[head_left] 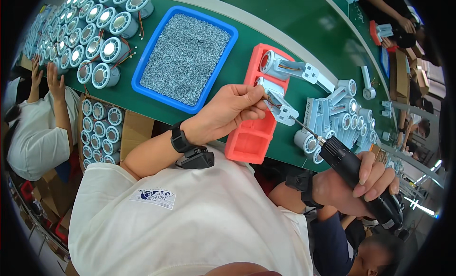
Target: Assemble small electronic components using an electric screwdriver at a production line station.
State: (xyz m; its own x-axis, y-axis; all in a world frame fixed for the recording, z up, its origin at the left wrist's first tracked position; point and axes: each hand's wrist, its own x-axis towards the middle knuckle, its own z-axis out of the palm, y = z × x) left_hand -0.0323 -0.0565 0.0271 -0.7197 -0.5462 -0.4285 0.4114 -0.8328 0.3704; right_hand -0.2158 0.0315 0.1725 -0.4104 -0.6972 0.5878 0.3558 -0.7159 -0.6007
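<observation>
My right hand [343, 189] is wrapped round a black electric screwdriver [346, 161], tilted with its long bit pointing up and left. The bit's tip is at the flat, holed end of a light-blue plastic arm [285, 115], whose round motor end sits in a red foam holder [249, 145]. Over this arm, my left hand [225, 112] pinches thin dark wires [270, 102] with thumb and fingers. A second light-blue arm [297, 69] lies in the holder's far slot, its wires showing. The nearest slot of the holder holds nothing.
Left of the holder is a blue tray [142, 88] heaped with small screws. Round motors [114, 50] crowd the far left, above a cardboard box [137, 131] of more motors. Finished-looking light-blue arms [349, 119] pile at the right. A co-worker's hands [54, 81] reach the motors.
</observation>
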